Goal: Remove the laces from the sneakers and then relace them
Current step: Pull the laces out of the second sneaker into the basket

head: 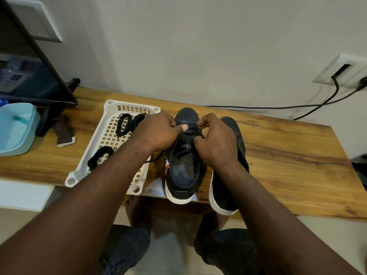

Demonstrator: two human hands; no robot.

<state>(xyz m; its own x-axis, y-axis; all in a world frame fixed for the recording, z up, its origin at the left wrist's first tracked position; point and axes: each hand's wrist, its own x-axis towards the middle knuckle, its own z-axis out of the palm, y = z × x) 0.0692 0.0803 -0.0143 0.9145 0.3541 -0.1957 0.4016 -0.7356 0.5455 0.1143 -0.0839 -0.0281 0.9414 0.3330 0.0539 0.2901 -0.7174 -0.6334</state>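
Note:
Two dark navy sneakers with white soles stand side by side on the wooden table, heels toward me. Over the left sneaker (183,167) my left hand (158,132) grips the shoe's left side, thumb pressed across the lace area. My right hand (214,139) pinches a black lace (198,132) at the front of the tongue. A loose end of lace (156,157) trails out under my left wrist. The right sneaker (236,135) is partly hidden by my right forearm. Bundled black laces (124,124) and another coil (100,155) lie in a white basket.
The white slotted basket (111,108) sits left of the shoes. Farther left are a light blue container (16,128), a brown folded item (63,132) and a black monitor stand (51,116). Black cables (278,107) run along the wall to a socket (343,70).

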